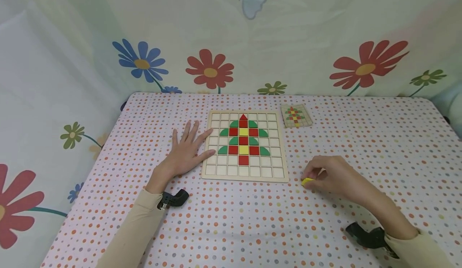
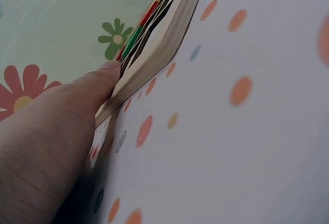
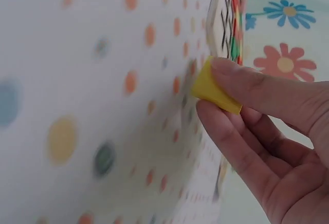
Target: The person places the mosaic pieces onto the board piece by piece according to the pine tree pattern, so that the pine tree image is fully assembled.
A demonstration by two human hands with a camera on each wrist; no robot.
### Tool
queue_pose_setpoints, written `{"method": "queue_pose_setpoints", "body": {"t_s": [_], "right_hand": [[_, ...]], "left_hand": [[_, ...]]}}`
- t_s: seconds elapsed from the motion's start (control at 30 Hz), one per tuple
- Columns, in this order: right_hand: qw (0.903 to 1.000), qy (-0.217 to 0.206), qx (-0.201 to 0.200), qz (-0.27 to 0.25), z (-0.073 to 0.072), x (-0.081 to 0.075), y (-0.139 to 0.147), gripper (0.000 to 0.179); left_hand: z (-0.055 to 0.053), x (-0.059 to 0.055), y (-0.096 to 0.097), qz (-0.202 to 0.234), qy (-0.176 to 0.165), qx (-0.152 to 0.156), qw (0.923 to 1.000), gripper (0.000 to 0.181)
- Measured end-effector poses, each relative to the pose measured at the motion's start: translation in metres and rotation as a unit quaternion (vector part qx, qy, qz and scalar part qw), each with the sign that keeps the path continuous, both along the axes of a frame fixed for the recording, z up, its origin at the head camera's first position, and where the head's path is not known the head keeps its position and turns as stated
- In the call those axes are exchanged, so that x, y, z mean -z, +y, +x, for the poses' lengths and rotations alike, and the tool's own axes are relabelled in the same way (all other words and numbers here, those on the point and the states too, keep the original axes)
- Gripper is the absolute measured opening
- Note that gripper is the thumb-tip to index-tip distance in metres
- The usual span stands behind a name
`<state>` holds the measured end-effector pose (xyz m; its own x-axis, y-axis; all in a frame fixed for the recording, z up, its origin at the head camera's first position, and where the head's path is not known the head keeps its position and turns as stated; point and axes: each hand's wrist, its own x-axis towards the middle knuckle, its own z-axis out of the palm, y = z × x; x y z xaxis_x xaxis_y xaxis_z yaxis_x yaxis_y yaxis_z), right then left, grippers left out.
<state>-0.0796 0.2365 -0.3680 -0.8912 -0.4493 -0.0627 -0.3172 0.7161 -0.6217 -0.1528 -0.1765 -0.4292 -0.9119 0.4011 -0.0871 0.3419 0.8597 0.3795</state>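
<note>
A square wooden grid board (image 1: 227,171) lies on the table, with red, green and yellow pieces set in its cells in a tree shape. My left hand (image 1: 184,155) rests at the board's left side, fingers straight and spread, thumb over its edge. To the right of the board, my right hand (image 1: 335,175) pinches a small yellow block (image 3: 209,88) between thumb and fingers, just over the tablecloth. In the right wrist view the block's flat faces and straight edges show, while the thumb covers part of it.
A small pattern card (image 1: 304,120) with the same kind of tree picture lies beyond the board's upper right corner. Under everything is a dotted tablecloth (image 1: 231,228). A flowered curtain (image 1: 306,39) hangs behind the table. Black wrist cameras (image 1: 175,198) sit at both cuffs.
</note>
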Motion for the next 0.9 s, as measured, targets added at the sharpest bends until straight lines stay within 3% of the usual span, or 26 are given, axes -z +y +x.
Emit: {"method": "queue_pose_setpoints", "body": {"t_s": [0.43, 0.7, 0.9], "right_hand": [[0.9964, -0.005, -0.065, -0.055, -0.026, -0.019, -0.070, 0.013], [0.9916, -0.009, -0.111, -0.066, -0.043, -0.010, -0.107, 0.014], [0.9904, -0.033, -0.114, -0.070, -0.046, 0.000, -0.126, 0.011]], "left_hand": [[-0.001, 0.001, -0.001, 0.004, 0.003, -0.001, 1.0000, 0.077], [-0.001, 0.000, 0.001, 0.006, 0.004, 0.003, 1.0000, 0.077], [-0.001, 0.002, -0.001, 0.002, 0.004, -0.003, 1.0000, 0.076]]}}
